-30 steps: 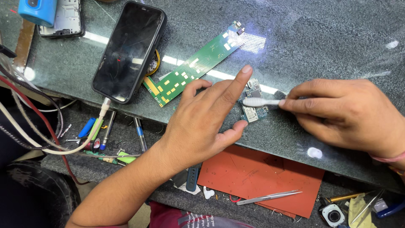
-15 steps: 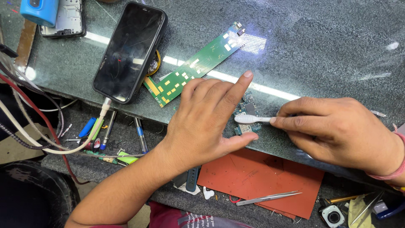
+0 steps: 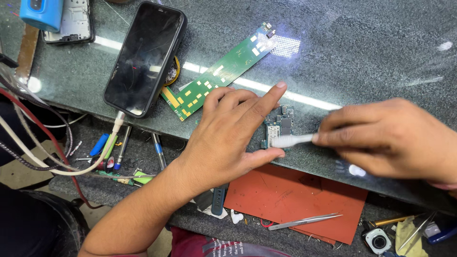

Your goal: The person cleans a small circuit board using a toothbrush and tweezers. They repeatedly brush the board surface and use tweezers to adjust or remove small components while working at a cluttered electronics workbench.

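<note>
a small circuit board (image 3: 280,127) is pinned on the dark stone counter (image 3: 362,62) under the half-open left hand (image 3: 228,138); a white brush (image 3: 291,140), lying crosswise with bristles leftward, is pinched by the closed right hand (image 3: 390,138).

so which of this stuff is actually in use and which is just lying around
In use:
- left hand, pinning the small circuit board
- right hand, holding the white brush on that board

Lying about:
- black phone on its cable
- long green circuit board
- tweezers on the red mat
</note>
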